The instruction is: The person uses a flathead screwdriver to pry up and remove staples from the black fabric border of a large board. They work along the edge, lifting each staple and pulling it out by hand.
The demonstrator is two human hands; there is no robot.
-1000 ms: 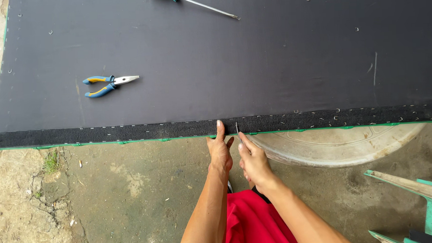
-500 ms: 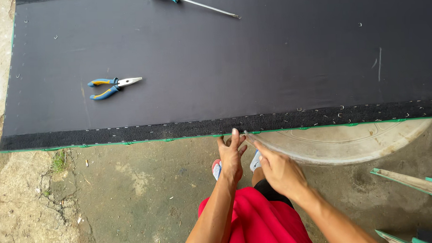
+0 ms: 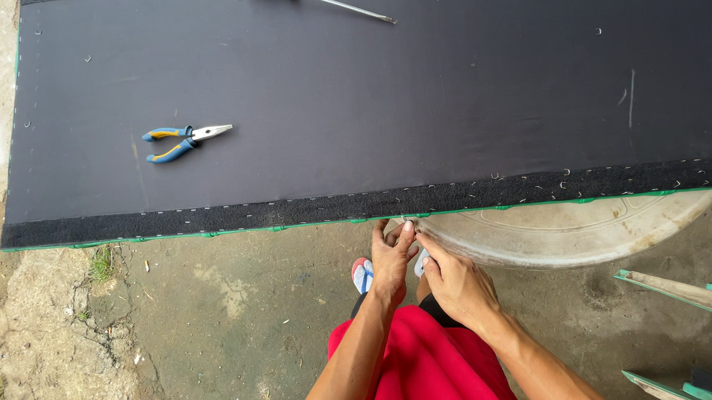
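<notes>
While both wrists angle upward, left hand (image 3: 391, 258) and right hand (image 3: 453, 279) meet at the board edge (image 3: 293, 214).

A black fabric-covered board (image 3: 416, 103) carries pliers (image 3: 184, 140) near its left edge and a screwdriver (image 3: 333, 2) at its far edge.

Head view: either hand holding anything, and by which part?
Both hands, left and right, meet fingertips at the near edge of the black fabric-covered board. Whether they pinch anything cannot be told. The blue-and-yellow-handled pliers lie untouched.
</notes>
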